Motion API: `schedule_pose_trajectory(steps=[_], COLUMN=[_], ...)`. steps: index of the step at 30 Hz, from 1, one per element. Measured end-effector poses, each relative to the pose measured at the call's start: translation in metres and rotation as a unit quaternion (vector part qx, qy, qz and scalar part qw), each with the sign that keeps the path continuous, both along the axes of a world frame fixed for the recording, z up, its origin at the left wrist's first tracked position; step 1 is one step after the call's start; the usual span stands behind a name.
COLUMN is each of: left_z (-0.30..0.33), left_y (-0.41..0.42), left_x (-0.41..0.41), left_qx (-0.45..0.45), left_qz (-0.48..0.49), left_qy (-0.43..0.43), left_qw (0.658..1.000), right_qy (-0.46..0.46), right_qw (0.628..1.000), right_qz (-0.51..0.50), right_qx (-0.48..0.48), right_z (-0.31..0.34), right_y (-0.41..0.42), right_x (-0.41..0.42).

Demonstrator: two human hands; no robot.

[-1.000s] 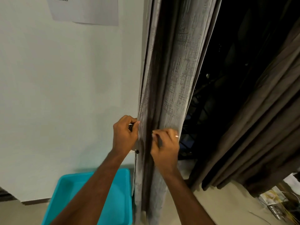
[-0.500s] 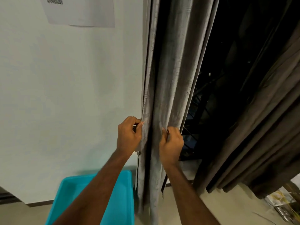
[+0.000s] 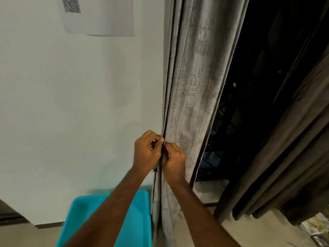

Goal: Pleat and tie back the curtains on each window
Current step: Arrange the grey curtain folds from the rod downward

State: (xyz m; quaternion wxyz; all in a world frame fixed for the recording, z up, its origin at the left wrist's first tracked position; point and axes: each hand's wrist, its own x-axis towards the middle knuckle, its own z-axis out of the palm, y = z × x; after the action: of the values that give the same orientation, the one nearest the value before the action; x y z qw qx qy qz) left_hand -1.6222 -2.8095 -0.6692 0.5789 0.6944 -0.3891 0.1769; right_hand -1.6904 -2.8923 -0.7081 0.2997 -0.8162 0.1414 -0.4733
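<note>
Since earlier frame, your right hand [image 3: 173, 158] carries fold leftward to meet your left hand [image 3: 148, 151]. Both pinch grey curtain [image 3: 194, 86] edge beside wall [image 3: 71, 104], keeping gathered pleats stacked for tying.

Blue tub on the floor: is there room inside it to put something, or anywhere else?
The blue tub looks bare inside, though the arms hide part of it. Bare floor lies between the grey curtain and the brown curtain. It is crowded where the left hand and right hand pinch the folds.
</note>
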Motion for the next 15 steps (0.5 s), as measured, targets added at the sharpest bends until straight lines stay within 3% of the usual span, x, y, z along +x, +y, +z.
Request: schedule_pose_trajectory(steps=[15], left_z=[0.007], left_y=[-0.005], left_x=[-0.014], left_qx=[0.007], left_qz=[0.053], left_qy=[-0.038], left_qw=[0.998], right_qy=[0.027], right_qw=[0.995], right_qz=[-0.045], right_qx=[-0.079], right_z=[0.006], right_y=[-0.001], right_x=[0.007])
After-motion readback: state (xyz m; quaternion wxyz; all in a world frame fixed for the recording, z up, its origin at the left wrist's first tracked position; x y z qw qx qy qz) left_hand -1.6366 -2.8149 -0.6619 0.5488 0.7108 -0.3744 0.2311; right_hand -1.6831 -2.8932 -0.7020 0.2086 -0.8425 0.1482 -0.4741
